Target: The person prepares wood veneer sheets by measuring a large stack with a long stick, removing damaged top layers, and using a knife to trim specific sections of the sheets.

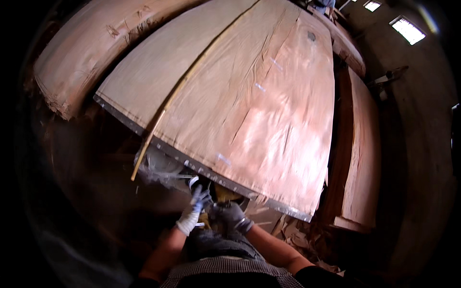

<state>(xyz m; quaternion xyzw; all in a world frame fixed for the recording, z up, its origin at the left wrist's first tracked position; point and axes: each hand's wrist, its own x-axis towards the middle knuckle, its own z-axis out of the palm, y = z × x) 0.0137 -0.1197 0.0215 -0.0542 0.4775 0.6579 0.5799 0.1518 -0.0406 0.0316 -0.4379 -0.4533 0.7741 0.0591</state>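
Observation:
My left hand [194, 207], in a whitish glove with bluish fingers, is just below the near edge of a large table covered by a wood veneer sheet [288, 125]. Its fingers look stretched and apart, close to a small white curved thing [193, 182]; whether they touch it I cannot tell. Beside it, my right hand [231, 215] wears a dark grey glove, its fingers curled in toward the left hand. What they close on is hidden in shadow. A long thin wooden stick [180, 86] lies across the veneer, its near end jutting past the edge.
More veneer stacks stand at the left [77, 62] and right [360, 158]. Clear plastic wrapping [161, 163] hangs under the table's dark edge strip [216, 178]. Torn veneer scraps [297, 237] lie low on the right. Another person [322, 5] is at the far end.

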